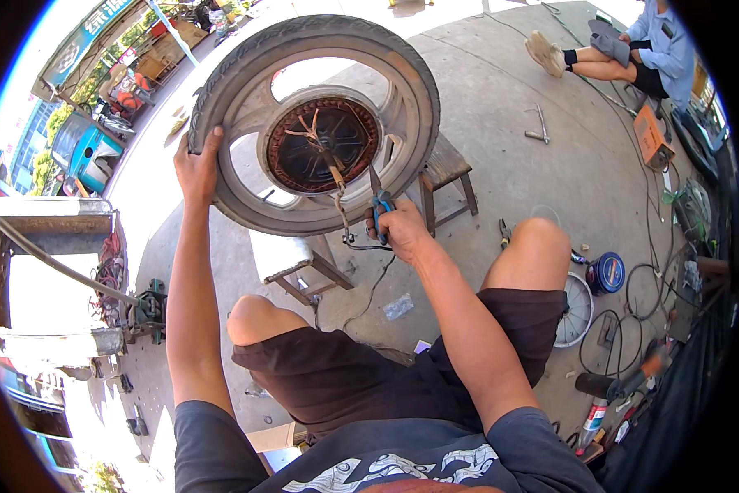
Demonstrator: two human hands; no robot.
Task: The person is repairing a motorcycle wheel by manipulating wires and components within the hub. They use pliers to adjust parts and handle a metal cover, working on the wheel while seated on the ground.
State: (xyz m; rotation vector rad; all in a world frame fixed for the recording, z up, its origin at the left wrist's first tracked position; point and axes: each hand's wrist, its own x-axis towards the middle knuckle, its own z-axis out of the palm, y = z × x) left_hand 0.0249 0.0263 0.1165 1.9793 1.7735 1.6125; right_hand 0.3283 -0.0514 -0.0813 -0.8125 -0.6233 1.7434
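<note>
A wheel with a black tyre (409, 72) and grey spoked rim is tilted before me, over two small stools. Its open hub holds a dark motor core (337, 142) with copper windings around it and several loose wires at the centre. My left hand (196, 164) grips the tyre's left side. My right hand (399, 228) is closed on blue-handled pliers (381, 203), whose jaws point up at the lower right of the hub. A cable (345, 220) runs from the hub's shaft down beside the pliers.
Wooden stools (448, 177) stand below the wheel. At the right lie a T-wrench (535, 127), an orange box (654, 140), a blue tub (606, 271), a round metal cover (577, 320) and coiled cables. A person (665, 57) sits at upper right. A metal frame (49, 209) is at left.
</note>
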